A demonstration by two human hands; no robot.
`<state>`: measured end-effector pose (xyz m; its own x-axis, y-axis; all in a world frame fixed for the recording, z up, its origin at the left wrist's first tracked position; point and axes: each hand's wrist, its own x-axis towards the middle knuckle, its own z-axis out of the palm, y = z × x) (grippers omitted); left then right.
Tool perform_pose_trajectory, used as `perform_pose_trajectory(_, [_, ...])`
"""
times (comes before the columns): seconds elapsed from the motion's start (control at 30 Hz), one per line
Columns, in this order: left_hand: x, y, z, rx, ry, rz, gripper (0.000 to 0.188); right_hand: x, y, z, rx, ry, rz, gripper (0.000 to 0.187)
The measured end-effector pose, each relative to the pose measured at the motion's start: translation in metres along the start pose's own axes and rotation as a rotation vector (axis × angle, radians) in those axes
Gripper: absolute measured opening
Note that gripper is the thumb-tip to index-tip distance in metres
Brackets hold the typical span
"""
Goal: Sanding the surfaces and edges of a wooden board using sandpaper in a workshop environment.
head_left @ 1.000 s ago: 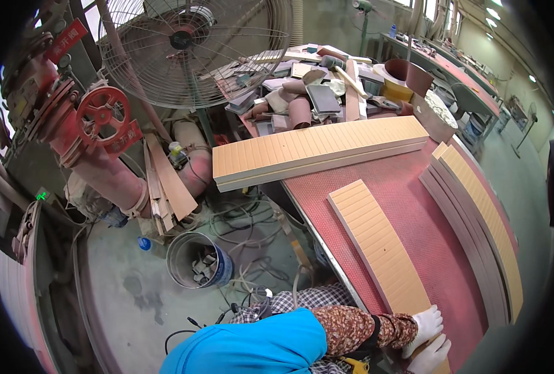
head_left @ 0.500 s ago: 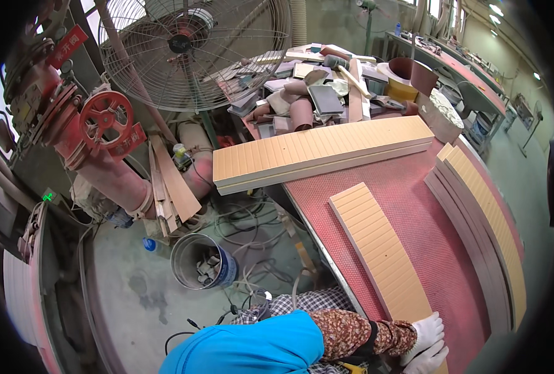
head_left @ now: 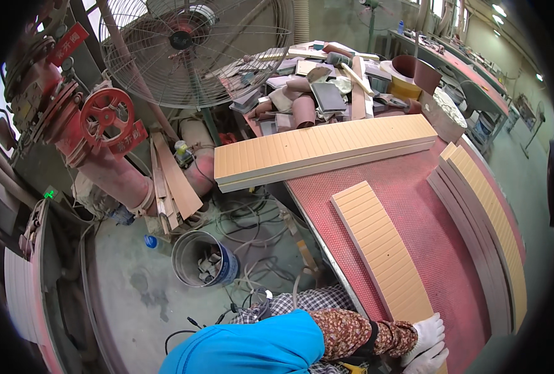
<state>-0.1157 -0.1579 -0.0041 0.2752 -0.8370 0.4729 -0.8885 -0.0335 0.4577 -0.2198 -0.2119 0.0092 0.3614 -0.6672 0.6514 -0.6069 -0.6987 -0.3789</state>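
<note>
A long tan board [head_left: 386,249] with crosswise grooves lies lengthwise on the red textured tabletop [head_left: 439,249]. At its near end is my left hand [head_left: 426,331], in a white glove below a floral sleeve, with the fingers bent close together. My right hand [head_left: 428,360], gloved in white too, sits just below and against the left, its fingers also pressed together. The two gloves cover that end of the board, and whatever they grip is hidden. A stack of similar grooved boards [head_left: 486,230] runs along the right side of the table.
More grooved boards [head_left: 324,149] lie across the far end, overhanging the table's left edge. Behind them is a heap of sanding blocks and abrasive rolls [head_left: 327,93]. A large fan [head_left: 180,40], a red valve wheel [head_left: 107,117], a metal bucket [head_left: 203,258] and loose hoses [head_left: 252,224] are to the left.
The view has shifted very slightly. Both gloved hands stay at the near end of the board, and the boards lie as before.
</note>
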Motion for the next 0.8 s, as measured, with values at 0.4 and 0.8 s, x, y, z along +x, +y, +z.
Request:
perform_pose_trajectory(0.4, [0.006,0.0,-0.019,0.109,-0.158,0.063,0.062,0.002,0.006,-0.005,-0.107,-0.106,0.075,0.045])
perform_pose_trajectory(0.8, [0.029,0.0,0.074,0.233,0.178,-0.107,0.037,0.018,0.016,-0.006,-0.098,-0.184,0.017,0.042])
